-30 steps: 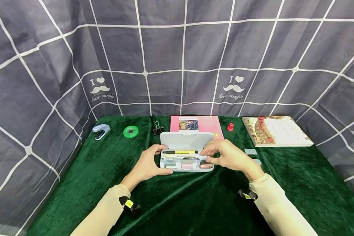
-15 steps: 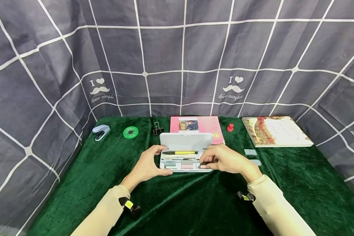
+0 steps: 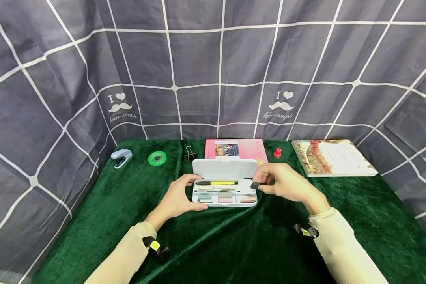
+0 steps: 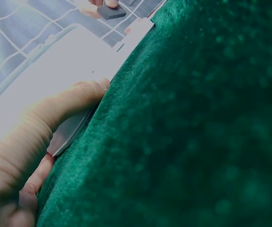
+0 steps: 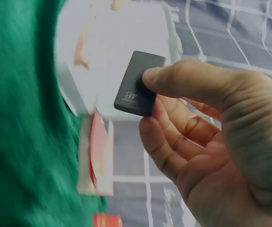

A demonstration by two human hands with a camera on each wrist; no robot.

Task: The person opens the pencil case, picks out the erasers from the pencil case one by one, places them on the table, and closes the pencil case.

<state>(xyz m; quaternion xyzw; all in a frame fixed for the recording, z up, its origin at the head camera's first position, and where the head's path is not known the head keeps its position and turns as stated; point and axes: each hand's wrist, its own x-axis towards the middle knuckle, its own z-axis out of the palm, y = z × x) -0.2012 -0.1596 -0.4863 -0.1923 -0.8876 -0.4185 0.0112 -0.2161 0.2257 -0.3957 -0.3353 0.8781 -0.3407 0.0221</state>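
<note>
A white pencil case (image 3: pixel 224 169) stands with its lid raised on the green cloth. Inside lie a yellow-and-black pen (image 3: pixel 218 183), several slim sticks, and small blocks in the front compartments, one of them pink (image 3: pixel 225 200). My left hand (image 3: pixel 179 196) grips the case's left end, thumb along the front edge and fingers behind. Between thumb and fingers, my right hand (image 3: pixel 285 182) pinches a black eraser (image 5: pixel 137 85) marked 4B. In the head view that hand is at the case's right end, with the eraser (image 3: pixel 255 185) overlapping the case's right edge.
At the back left are a light-blue stapler (image 3: pixel 121 158), a green tape roll (image 3: pixel 157 158) and a black binder clip (image 3: pixel 190 154). A pink book (image 3: pixel 250 148) lies behind the case. Rightward are a red piece (image 3: pixel 277 153), a grey-blue block (image 3: pixel 301 182) and a larger book (image 3: pixel 335 157).
My right hand went down to the case's right front compartment, then rose and shifted right, and the black eraser now shows clearly in its fingers. My left hand has stayed on the case.
</note>
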